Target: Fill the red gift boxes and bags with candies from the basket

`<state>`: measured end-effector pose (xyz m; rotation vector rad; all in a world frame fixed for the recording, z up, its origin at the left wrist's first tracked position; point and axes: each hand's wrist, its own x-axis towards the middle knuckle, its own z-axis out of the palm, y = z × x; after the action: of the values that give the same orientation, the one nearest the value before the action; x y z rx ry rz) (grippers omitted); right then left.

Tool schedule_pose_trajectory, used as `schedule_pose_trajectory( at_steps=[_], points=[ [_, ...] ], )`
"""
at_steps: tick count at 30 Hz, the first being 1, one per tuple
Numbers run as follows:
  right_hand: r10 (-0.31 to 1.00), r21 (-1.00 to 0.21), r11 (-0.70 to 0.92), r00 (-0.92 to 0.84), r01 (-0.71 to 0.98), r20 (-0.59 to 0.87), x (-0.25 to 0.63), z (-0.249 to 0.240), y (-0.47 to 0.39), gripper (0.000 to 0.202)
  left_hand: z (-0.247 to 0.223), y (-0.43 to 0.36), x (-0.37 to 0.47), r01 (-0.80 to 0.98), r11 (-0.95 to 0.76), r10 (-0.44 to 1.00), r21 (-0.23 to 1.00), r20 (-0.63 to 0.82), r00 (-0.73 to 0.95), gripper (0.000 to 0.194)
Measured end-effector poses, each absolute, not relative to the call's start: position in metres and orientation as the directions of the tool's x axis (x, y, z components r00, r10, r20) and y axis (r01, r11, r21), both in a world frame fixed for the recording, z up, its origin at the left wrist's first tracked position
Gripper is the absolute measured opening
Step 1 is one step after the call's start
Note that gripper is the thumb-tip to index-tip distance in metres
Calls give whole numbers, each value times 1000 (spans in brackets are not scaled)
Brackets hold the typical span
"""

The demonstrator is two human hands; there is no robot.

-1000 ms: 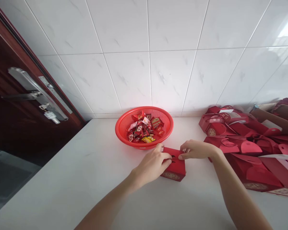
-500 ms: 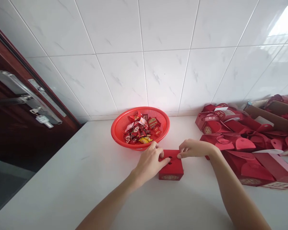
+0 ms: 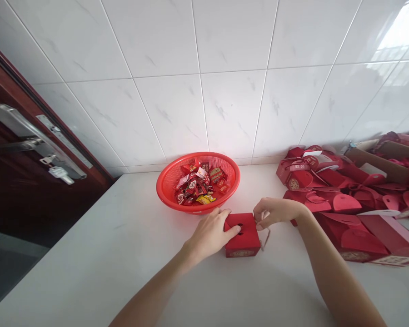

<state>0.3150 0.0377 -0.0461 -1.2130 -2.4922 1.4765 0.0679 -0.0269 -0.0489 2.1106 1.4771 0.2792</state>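
Observation:
A small red gift box (image 3: 248, 227) stands on the white table, with a gold pattern on its front and two dark holes in its top. My left hand (image 3: 211, 234) grips it from the left, thumb on the top beside the holes and fingers along the far left side. At the box's right side my right hand (image 3: 274, 212) pinches a thin tan string (image 3: 266, 240), whose loop hangs down to the tabletop. The string's other end is hidden. Just behind the box sits a red plastic colander (image 3: 163, 193) with wrapped candies (image 3: 199, 184) in it.
Several red gift boxes (image 3: 347, 236) are heaped on the right, with a cardboard carton (image 3: 368, 159) behind them. A white tiled wall (image 3: 231, 104) closes off the back. At the left is a dark red door (image 3: 7, 181) with keys (image 3: 59, 172) in its lock.
My right hand has moved from the box's top to its right edge, and a loop of string now shows there. The left fingers have shifted off the top to the side.

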Motion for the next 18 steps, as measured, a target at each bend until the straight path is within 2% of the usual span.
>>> schedule_pose_trajectory(
  at_steps=[3, 8, 13, 16, 18],
  points=[
    [610, -805, 219, -721, 552, -329, 316, -41, 35, 41, -47, -27, 68, 836, -247, 924, 490, -142, 356, 38],
    [564, -926, 31, -771, 376, -294, 315, -27, 25, 39, -47, -27, 68, 837, -248, 916, 488, -164, 367, 31],
    [646, -974, 3, -744, 228, -172, 309, -19, 19, 43, -46, -29, 70, 821, -258, 920, 509, -131, 370, 24],
    [641, -969, 43, -751, 243, -159, 301, -17, 15, 42, -44, -31, 72, 812, -267, 923, 520, -103, 370, 21],
    [607, -950, 71, -769, 303, -200, 296, -17, 13, 43, -43, -31, 71, 809, -275, 924, 520, -90, 372, 20]
  ],
)
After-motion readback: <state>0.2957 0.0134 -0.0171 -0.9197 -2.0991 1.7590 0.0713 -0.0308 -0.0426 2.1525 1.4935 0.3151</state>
